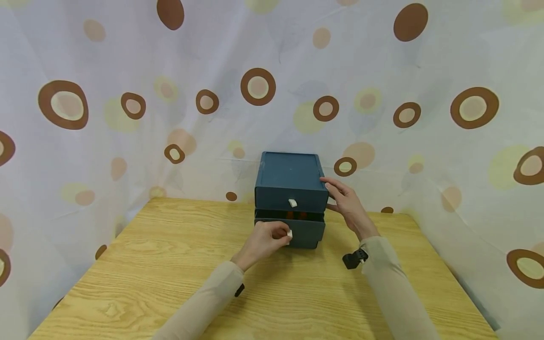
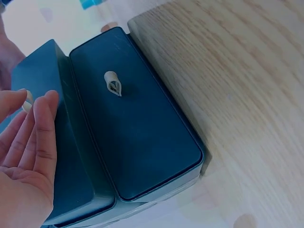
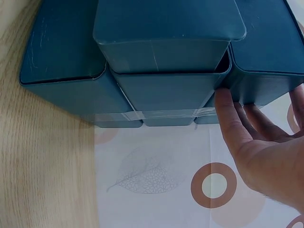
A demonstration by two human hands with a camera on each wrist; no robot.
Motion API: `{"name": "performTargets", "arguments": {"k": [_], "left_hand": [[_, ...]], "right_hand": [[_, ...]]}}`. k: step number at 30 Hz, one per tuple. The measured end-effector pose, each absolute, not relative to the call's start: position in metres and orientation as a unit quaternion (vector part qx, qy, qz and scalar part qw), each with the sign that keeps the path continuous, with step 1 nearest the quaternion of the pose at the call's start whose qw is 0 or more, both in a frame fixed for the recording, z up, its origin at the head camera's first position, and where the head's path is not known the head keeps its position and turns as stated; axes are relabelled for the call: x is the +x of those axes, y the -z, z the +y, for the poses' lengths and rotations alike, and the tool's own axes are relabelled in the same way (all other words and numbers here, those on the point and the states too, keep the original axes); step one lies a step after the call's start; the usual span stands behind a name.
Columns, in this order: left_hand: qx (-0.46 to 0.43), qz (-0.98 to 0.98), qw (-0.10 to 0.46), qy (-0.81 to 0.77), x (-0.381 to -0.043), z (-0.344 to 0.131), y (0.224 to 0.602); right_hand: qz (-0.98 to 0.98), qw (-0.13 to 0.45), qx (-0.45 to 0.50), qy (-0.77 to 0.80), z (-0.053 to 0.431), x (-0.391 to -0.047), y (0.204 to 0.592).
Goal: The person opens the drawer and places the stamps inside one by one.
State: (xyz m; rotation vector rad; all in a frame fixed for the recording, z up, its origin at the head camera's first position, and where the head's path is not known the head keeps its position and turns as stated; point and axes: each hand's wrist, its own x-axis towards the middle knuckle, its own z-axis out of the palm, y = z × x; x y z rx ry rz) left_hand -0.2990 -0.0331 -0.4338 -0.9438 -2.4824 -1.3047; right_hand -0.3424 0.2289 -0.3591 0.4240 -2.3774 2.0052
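Observation:
A dark blue drawer box (image 1: 291, 172) stands against the patterned backdrop. Its middle drawer (image 1: 308, 231) is pulled partway out, and small reddish things (image 1: 303, 215) show in the gap above its front. My left hand (image 1: 263, 242) pinches that drawer's pale pull tab (image 2: 27, 100) between thumb and fingers. My right hand (image 1: 347, 204) rests on the right side of the box near the top, with its fingers (image 3: 228, 116) fairly straight against the wall of the upper section. The top drawer, with its own white tab (image 1: 293, 203), is closed.
Under the pulled-out drawer, a closed bottom drawer (image 2: 137, 128) carries another loop tab (image 2: 113, 83). Clear tape (image 3: 156, 114) runs across the side of the sections. The box is on a wood-grain table (image 1: 170, 264), with a white cloth of brown rings (image 1: 258, 87) behind.

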Motion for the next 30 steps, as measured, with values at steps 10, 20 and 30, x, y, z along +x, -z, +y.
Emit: {"name": "performTargets", "arguments": {"k": [10,20,30], "left_hand": [[-0.309,-0.839,0.103,0.435,-0.308,-0.031,0.434],[-0.312,-0.838,0.121,0.431,-0.313,-0.03,0.436],[-0.295,-0.849,0.116,0.424,-0.319,-0.028,0.434]], "right_hand": [[-0.754,0.003,0.139,-0.643,0.229,-0.343,0.359],[-0.752,-0.001,0.133,-0.645,0.229,-0.342,0.358],[-0.753,-0.001,0.128,-0.645,0.228,-0.341,0.358]]}}
